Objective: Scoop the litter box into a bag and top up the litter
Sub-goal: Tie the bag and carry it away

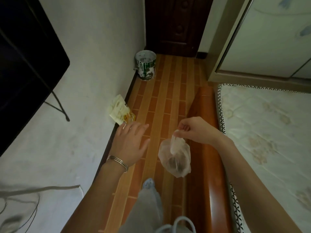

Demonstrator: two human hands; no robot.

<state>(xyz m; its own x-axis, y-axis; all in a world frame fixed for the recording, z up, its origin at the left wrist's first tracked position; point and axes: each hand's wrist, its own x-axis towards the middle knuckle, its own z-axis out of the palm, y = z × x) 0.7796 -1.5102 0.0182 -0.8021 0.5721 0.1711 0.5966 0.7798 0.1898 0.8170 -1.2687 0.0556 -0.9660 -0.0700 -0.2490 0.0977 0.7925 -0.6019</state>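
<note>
A small clear plastic bag (pixel 175 155) with dark clumps at its bottom hangs over the floor. My right hand (pixel 193 130) pinches its gathered top between the fingers. My left hand (pixel 130 143), with thin silver bangles on the wrist, is stretched forward with fingers straight and holds nothing. It is just short of a cream and yellow pouch (pixel 120 111) that leans against the left wall at floor level. No litter box is in view.
A paint-streaked round bin (pixel 146 64) stands in the far corner by a dark wooden door (pixel 176 24). A bed with a brown frame (pixel 205 148) and pale mattress (pixel 269 132) runs along the right. A dark screen (pixel 25 56) hangs on the left wall.
</note>
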